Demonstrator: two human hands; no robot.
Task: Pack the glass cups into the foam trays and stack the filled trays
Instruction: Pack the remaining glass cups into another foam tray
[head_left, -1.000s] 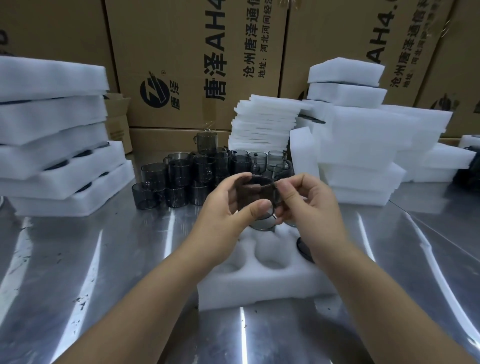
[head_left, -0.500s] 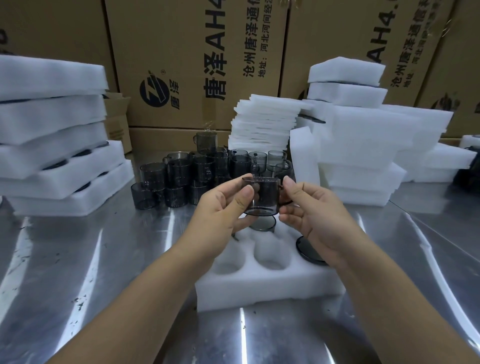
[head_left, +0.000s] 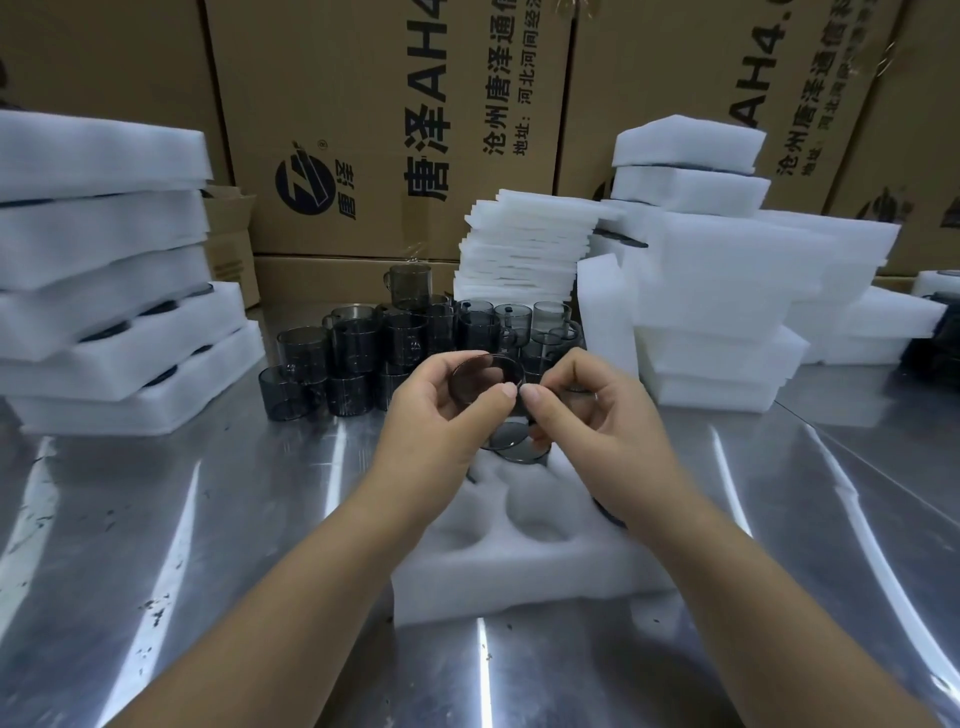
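Observation:
I hold one smoky grey glass cup (head_left: 483, 376) in the air above the far end of a white foam tray (head_left: 519, 566), its mouth tilted toward me. My left hand (head_left: 441, 415) grips the cup's left side with thumb and fingers. My right hand (head_left: 582, 410) pinches its right side near the handle. The tray lies on the steel table in front of me, with round empty pockets showing near its middle. A cup (head_left: 519, 449) sits in a far pocket, and another dark rim (head_left: 610, 512) shows by my right wrist. Several more grey cups (head_left: 395, 343) stand clustered behind.
Filled foam trays (head_left: 119, 291) are stacked at the left. A pile of thin foam sheets (head_left: 530, 249) and blocks of foam trays (head_left: 727, 291) stand at the back and right. Cardboard boxes (head_left: 395, 124) wall the far side. The steel table (head_left: 156, 519) is scuffed.
The cup has tipped from upright to mouth toward me and sits slightly lower. My right hand has closed in from the side and now pinches it.

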